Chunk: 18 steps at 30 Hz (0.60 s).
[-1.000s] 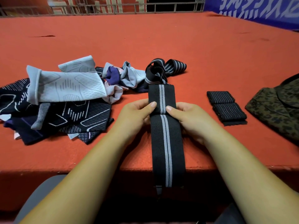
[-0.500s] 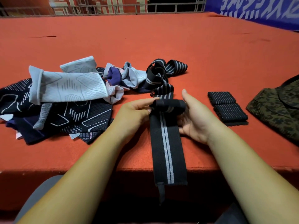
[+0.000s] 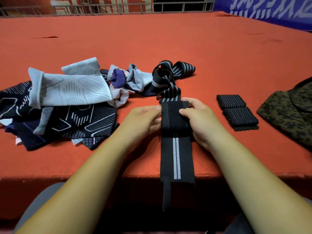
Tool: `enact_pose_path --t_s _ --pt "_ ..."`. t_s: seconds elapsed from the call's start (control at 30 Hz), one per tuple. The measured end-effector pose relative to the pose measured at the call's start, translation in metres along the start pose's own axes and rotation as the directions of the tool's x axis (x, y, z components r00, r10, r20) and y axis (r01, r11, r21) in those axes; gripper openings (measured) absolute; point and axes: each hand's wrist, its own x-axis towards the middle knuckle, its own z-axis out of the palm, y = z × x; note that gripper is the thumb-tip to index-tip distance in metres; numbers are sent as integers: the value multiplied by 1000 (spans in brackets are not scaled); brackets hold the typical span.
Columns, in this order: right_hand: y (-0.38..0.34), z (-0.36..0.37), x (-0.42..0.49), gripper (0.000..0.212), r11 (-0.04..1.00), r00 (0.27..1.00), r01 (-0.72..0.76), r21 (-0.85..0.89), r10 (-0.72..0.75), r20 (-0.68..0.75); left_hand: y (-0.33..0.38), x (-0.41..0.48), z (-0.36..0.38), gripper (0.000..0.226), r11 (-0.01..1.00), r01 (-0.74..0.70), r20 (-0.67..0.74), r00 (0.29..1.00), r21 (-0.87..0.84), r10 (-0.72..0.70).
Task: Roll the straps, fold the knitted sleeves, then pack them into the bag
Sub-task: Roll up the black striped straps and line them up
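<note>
The left hand (image 3: 143, 121) and the right hand (image 3: 200, 120) are both gripping the black strap (image 3: 176, 154). Each is pinching 1 side of its turned-over upper end, thumbs pressing on the upper face and fingers curling round the edges. That turned-over part is showing a plain dark face, possibly a fastening patch, though the view is too soft to be sure. Below the hands the strap is lying flat with 2 pale stripes down its middle. Its lower end is hanging over the near edge of the red table (image 3: 168, 39), a thin loop dangling under it. Just beyond the hands, a loose tangle of striped straps (image 3: 170, 76) is lying on the table. 2 rolled straps (image 3: 240, 118) are sitting to the right, touching each other, and the camouflage bag (image 3: 290, 112) is lying further right at the frame edge. To the left, the knitted sleeves (image 3: 70, 90) are lying in a heap, light grey ones overlapping dark patterned ones.
</note>
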Motion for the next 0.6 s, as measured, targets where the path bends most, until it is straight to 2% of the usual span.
enact_pose_path --t_s 0.17,0.4,0.53,0.6 --pt "-2 4 -3 54 997 999 43 -67 -45 -20 -3 1 3 34 999 -8 35 999 -35 9" --pt "2 2 0 55 995 994 88 -49 -91 -57 -2 -2 1 39 995 55 15 998 89 -56" --pt "3 3 2 55 998 997 64 9 -63 -48 -3 1 -2 31 998 66 40 997 12 -66" --pt "3 4 2 66 1000 1000 10 17 -10 -14 -4 3 -5 34 999 48 8 999 -25 -48"
